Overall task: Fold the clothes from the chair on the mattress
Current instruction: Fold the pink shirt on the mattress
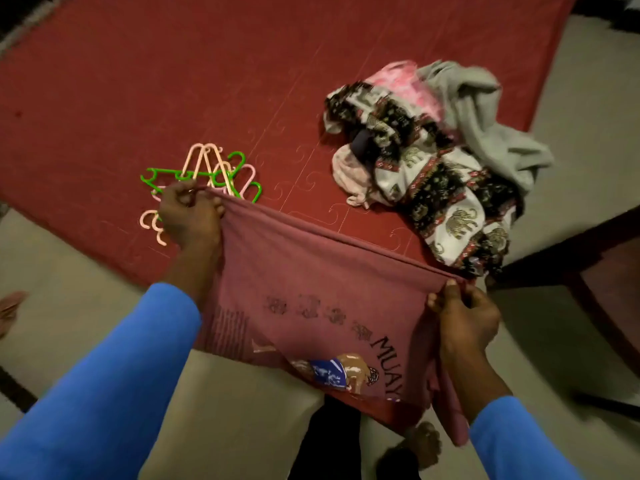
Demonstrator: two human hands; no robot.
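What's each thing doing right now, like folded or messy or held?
T-shirt: held stretched between both hands, hanging.
Left hand: grips one top corner.
Right hand: grips the other corner.
Clothes pile: crumpled, unfolded, on the mattress.
Hangers: empty, heaped on mattress.

The left sleeve (104,393) and right sleeve (519,445) were plain bright blue, ending short of the wrists. The left hand (188,216), right hand (464,317) and foot (420,445) were bare; the trousers (329,445) were dark.

both hands, left hand (188,216) and right hand (462,315), pinch a maroon shirt (311,306) stretched over the red mattress (173,81) edge.
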